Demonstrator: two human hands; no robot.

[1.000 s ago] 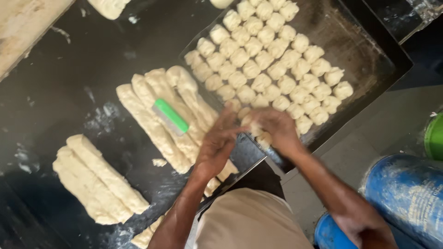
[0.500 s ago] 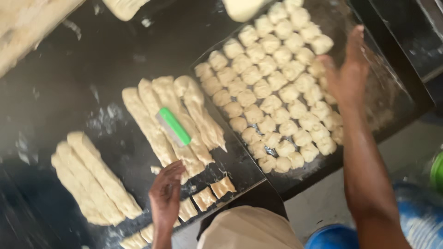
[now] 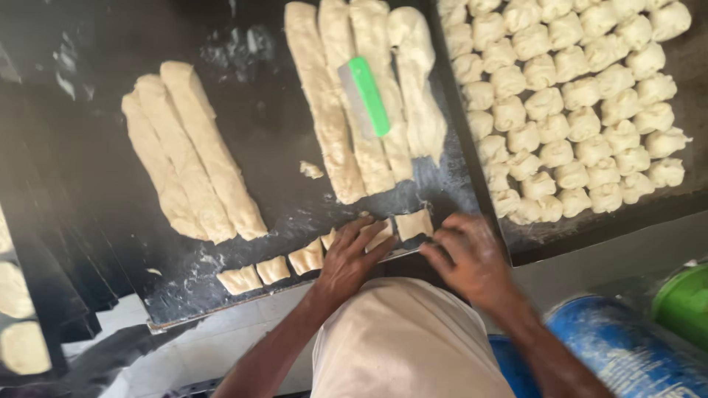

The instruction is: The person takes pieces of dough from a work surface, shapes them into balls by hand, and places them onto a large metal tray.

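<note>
Along the board's near edge, both open hands touch cut dough pieces.

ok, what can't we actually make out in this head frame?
- Head view: dough piece under the left hand, covered by its fingers.
- Right hand is motion-blurred; whether it holds anything is unclear.
- Tray of dough balls, cut off at the top and right edges.
- Green-handled scraper: blade edge unclear against the dough strips.
</note>
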